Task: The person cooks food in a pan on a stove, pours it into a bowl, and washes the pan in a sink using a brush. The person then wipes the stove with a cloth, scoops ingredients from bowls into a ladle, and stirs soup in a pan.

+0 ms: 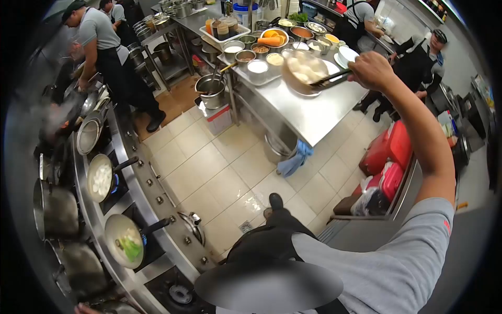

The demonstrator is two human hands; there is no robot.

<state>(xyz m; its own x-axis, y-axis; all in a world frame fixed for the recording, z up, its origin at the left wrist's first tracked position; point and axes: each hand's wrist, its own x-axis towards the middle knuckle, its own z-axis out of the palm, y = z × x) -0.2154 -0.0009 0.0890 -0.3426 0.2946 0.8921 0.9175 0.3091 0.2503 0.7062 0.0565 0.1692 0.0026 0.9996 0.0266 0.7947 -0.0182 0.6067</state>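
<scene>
My right hand (371, 71) is closed around the black handle of a frying pan (288, 78), held out at arm's length over the steel table's near end. Pale food (308, 67) sits in the pan, blurred by motion. Beside the pan, close to my fingers, is a white bowl (346, 54). A bit of skin at the bottom left edge looks like my left hand (85, 309); its fingers are mostly out of view. On the stove stand a frying pan with white pieces (101, 180) and another with green leaves and pale pieces (130, 247).
The steel table (319, 118) carries several bowls of ingredients and a tray of bottles (225, 31). A pot with utensils (210, 91) stands beside it. Co-workers stand at the left stove (107, 57) and far right (421, 65). Red containers (387, 149) are low at right.
</scene>
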